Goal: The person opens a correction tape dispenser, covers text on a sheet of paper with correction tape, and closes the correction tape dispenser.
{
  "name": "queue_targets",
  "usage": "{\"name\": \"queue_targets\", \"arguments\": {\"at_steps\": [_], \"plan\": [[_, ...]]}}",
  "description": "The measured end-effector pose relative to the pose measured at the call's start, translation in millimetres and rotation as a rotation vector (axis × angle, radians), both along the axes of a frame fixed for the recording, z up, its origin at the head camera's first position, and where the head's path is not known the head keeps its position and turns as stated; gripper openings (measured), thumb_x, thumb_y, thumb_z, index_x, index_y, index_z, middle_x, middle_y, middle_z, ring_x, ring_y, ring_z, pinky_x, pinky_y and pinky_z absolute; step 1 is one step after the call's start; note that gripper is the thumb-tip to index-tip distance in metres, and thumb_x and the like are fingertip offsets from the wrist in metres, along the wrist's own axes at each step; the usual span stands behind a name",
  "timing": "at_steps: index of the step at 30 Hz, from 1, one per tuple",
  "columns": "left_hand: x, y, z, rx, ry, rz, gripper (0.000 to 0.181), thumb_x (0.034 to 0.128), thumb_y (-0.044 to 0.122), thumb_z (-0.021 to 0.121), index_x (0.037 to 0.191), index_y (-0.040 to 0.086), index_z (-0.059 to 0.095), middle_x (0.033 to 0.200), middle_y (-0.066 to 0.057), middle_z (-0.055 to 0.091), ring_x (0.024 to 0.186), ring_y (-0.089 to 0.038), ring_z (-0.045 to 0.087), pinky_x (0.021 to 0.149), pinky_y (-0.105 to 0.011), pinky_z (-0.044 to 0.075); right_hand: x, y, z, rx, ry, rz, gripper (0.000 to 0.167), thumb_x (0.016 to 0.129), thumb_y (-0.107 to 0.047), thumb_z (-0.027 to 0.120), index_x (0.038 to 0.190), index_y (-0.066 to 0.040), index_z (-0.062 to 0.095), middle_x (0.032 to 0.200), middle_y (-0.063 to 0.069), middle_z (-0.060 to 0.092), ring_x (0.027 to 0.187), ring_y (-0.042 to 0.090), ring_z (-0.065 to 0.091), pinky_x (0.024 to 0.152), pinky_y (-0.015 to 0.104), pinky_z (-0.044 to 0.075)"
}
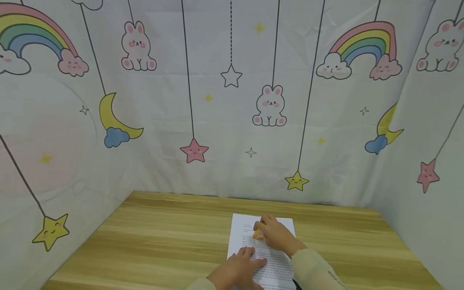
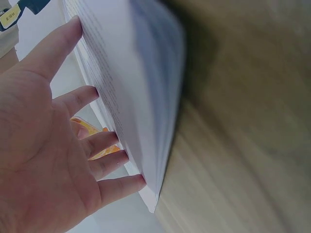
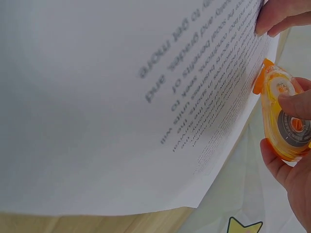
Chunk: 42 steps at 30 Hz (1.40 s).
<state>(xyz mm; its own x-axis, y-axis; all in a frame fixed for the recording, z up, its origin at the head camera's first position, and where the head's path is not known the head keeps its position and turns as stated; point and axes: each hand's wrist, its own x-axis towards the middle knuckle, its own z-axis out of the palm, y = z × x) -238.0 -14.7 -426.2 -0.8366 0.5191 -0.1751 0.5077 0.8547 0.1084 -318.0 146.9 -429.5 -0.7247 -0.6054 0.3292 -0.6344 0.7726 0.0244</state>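
Note:
A printed page (image 1: pixel 237 229) lies on top of a stack of white sheets (image 2: pixel 163 73) on the table. My right hand (image 1: pixel 278 237) grips an orange, see-through correction tape dispenser (image 3: pixel 294 127) over the upper part of the page. The dispenser's orange tip (image 3: pixel 260 80) is at the printed lines; whether it touches the paper I cannot tell. Lower on the page, my left hand (image 1: pixel 239 266) rests with spread, fairly straight fingers, fingertips (image 2: pixel 90 92) on the sheet. It holds nothing.
The wood-grain table (image 1: pixel 174 237) extends to both sides of the paper. Behind it hangs a pale curtain (image 1: pixel 224 173) printed with stars, rabbits and rainbows. A dark item with a yellow label (image 2: pixel 10 18) shows at the left wrist view's top left corner.

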Motion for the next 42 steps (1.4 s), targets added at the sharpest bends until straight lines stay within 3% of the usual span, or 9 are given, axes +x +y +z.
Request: {"name": "queue_targets", "arguments": {"at_steps": [21, 32, 42], "plan": [[2.0, -0.3, 2.2, -0.013, 0.013, -0.015, 0.067, 0.0720, 0.061, 0.065, 0.133, 0.042, 0.044, 0.138, -0.001, 0.037, 0.127, -0.023, 0.037, 0.096, -0.045, 0.042, 5.0, -3.0, 12.6, 0.197, 0.036, 0.028, 0.021, 0.082, -0.008, 0.066, 0.097, -0.019, 0.055, 0.095, 0.001, 0.050, 0.087, 0.018, 0.050, 0.071, 0.031, 0.050], [0.8, 0.5, 4.4, -0.010, -0.019, 0.009, 0.068, 0.0712, 0.061, 0.066, 0.132, 0.043, 0.044, 0.140, -0.001, 0.036, 0.129, -0.024, 0.035, 0.097, -0.046, 0.041, 2.2, 2.6, 10.5, 0.200, 0.019, 0.021, 0.025, 0.082, -0.006, 0.066, 0.099, -0.020, 0.055, 0.096, 0.001, 0.050, 0.089, 0.018, 0.050, 0.071, 0.032, 0.050], [-1.8, 1.7, 0.2, -0.005, -0.048, 0.022, 0.071, 0.0695, 0.063, 0.066, 0.133, 0.044, 0.043, 0.143, -0.002, 0.035, 0.132, -0.025, 0.034, 0.100, -0.048, 0.038, 0.9, 10.1, 7.9, 0.187, 0.009, 0.021, 0.026, 0.081, -0.004, 0.064, 0.099, -0.020, 0.055, 0.093, -0.001, 0.049, 0.087, 0.017, 0.048, 0.071, 0.031, 0.049]]}}
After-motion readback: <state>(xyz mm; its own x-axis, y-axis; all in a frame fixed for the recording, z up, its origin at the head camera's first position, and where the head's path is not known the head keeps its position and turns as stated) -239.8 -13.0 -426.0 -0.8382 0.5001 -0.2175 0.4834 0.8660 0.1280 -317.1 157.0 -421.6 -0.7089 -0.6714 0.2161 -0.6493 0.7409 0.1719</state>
